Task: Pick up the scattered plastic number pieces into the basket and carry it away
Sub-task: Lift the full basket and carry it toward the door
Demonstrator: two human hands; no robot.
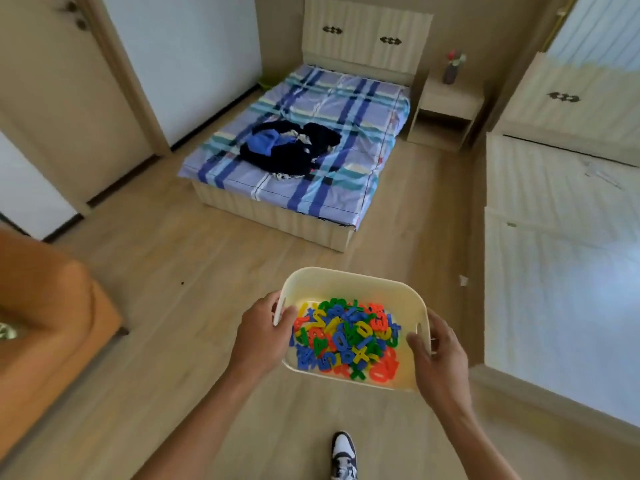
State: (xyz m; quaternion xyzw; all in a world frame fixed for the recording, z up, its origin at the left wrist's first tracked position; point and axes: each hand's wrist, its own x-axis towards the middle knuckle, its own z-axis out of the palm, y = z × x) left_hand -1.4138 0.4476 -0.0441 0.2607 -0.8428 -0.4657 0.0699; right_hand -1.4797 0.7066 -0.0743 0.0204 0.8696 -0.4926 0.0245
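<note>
left hand (263, 327) and right hand (440, 351) both bare. left forearm (207, 410) and right forearm (478, 441) uncovered all the way to the bottom edge of the frame, so any sleeve sits higher than the view reaches. one shoe (344, 457) at the bottom edge: low sneaker, white toe and white side panels, dark overlays round the toe and along the lace rows, black or navy, cannot tell which. white laces crossed over a pale tongue. the shoe is cut off by the frame at the ankle.
</note>
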